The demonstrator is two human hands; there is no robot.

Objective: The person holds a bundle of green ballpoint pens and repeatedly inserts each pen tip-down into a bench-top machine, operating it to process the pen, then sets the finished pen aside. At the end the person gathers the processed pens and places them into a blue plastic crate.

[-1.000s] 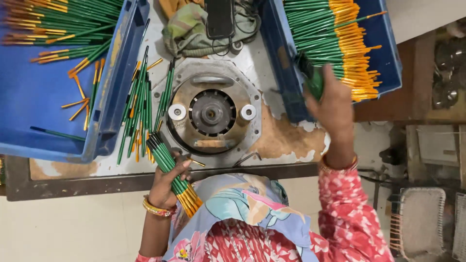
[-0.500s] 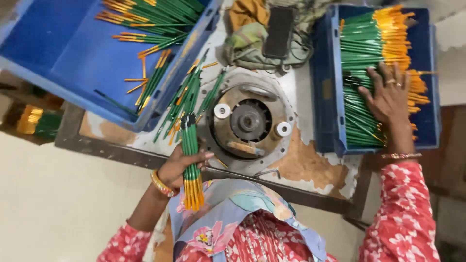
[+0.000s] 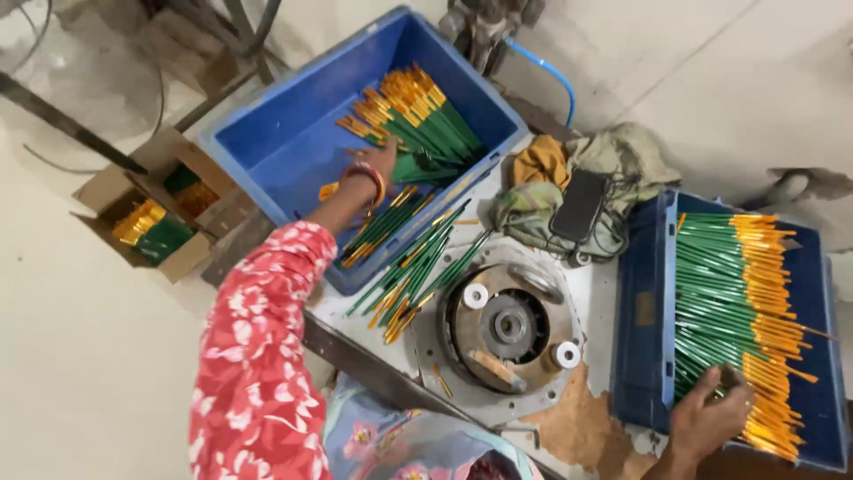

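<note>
— How many crates (image 3: pixel 293 151) are sitting around the round machine head (image 3: pixel 506 324)?
— Two blue ones: one lying to its upper left, another (image 3: pixel 644 311) to its right, both holding green sticks (image 3: pixel 720 302) too many to count.
— And on the machine head itself?
— Two white rollers (image 3: pixel 475 296) are showing.
— Hands?
— Two are reaching, one into each crate.

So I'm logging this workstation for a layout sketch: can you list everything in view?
left crate: one, blue, upper left
right crate: one, blue, right
sticks: many, green with orange ends, in both crates and loose on the bench
round machine: one, grey metal, bench centre
phone: one, dark, on rags
cardboard box: one, brown, on the floor
left hand: in left crate
right hand: on sticks in right crate
</note>
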